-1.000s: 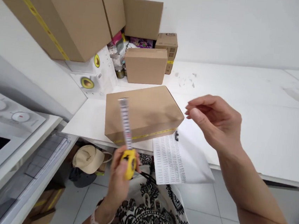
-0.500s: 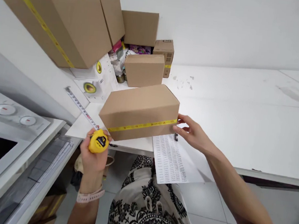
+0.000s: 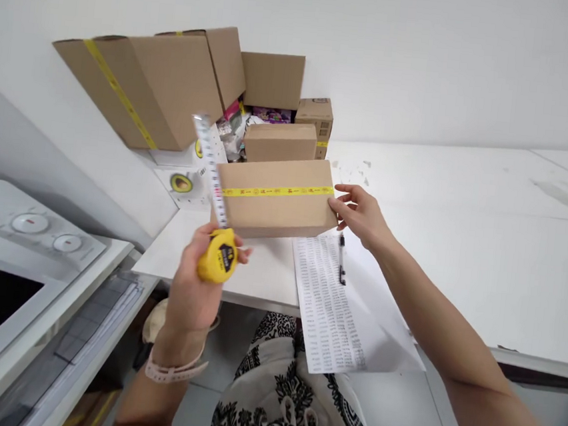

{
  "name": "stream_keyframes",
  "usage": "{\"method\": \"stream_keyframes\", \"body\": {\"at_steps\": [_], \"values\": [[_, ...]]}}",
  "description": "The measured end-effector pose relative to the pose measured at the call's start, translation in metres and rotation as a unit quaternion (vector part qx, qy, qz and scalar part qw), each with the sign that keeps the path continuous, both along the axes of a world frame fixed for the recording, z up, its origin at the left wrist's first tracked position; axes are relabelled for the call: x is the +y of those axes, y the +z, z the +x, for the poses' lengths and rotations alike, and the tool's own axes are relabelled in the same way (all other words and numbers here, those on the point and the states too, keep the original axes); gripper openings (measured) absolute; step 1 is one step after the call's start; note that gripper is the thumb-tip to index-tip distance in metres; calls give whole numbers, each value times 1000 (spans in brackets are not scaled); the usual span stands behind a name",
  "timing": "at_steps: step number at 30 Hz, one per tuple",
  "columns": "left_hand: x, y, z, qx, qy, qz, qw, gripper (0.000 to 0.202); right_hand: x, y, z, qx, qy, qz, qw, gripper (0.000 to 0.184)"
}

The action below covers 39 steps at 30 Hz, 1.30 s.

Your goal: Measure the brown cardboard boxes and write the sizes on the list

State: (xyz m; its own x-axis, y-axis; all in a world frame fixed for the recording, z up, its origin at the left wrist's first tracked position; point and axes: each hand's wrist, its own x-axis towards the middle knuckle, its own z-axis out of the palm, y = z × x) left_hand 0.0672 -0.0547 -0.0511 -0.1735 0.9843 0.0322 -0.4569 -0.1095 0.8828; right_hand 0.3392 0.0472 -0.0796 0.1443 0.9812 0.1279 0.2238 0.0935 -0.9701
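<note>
My left hand is wrapped round a yellow tape measure. Its white blade sticks out upward, across the left end of a brown cardboard box. Yellow printed tape runs along the side of the box that faces me. At the box's right end, my right hand grips the edge between thumb and fingers. Below the box lie printed sheets of paper that overhang the table edge, with a black pen on them.
On the white table, a smaller box stands behind. Large cartons rest on white boxes with avocado pictures at the left. A white appliance with two dials stands at the near left.
The box has tipped back, so its taped side faces me more. My left hand has moved right and up, bringing the blade against the box's left end. The pen is now uncovered.
</note>
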Motion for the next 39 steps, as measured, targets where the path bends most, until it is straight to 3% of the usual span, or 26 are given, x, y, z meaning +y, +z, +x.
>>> {"method": "stream_keyframes", "body": {"at_steps": [3,6,17,24,29,31,34,37,39], "values": [[11,9,16,-28,-112,-129,985,18,16,1,-3,-34,-10,11,999,47],[34,17,27,-12,-152,-198,968,19,30,-4,-6,-60,-20,26,998,47],[98,50,29,157,-131,-255,945,23,48,-18,-6,-86,-41,69,993,45],[103,57,30,170,-126,-268,940,28,48,-20,-6,-96,-38,80,991,44],[102,58,40,149,-118,-292,937,29,57,1,-2,-256,-61,152,953,39],[104,57,43,140,-114,-294,939,29,66,17,-8,-319,-27,185,929,39],[109,55,46,122,-105,-292,943,30,91,41,-32,-370,82,211,901,44],[115,54,48,94,-100,-298,945,30,122,54,-62,-373,184,169,894,54],[118,52,49,81,-102,-297,946,29,138,53,-79,-361,206,122,901,58]]}}
